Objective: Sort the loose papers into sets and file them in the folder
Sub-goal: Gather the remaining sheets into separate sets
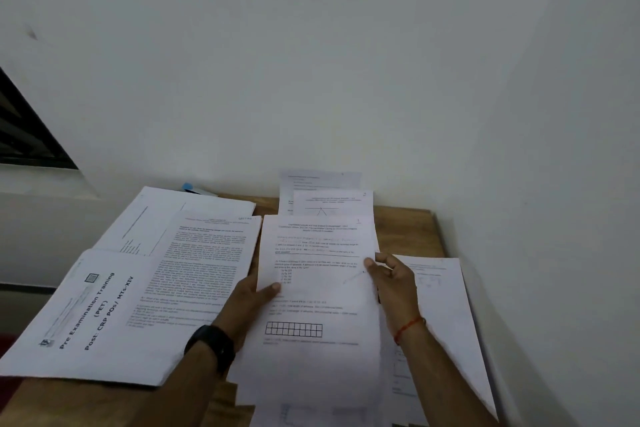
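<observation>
Both hands hold a printed sheet (318,288) with a small grid near its bottom, above the wooden table (408,229). My left hand (251,298) grips its left edge, thumb on top. My right hand (391,274) pinches its right edge. More sheets lie beneath it toward the near edge. Left of it lie a text-filled page (204,263) and a booklet titled "Pre Examination Training" (79,315). No folder shows.
Two more sheets (329,198) lean against the white wall at the back. Another paper (446,315) lies on the right. A further sheet (166,215) and a blue object (188,186) sit at the back left. The wall closes the right side.
</observation>
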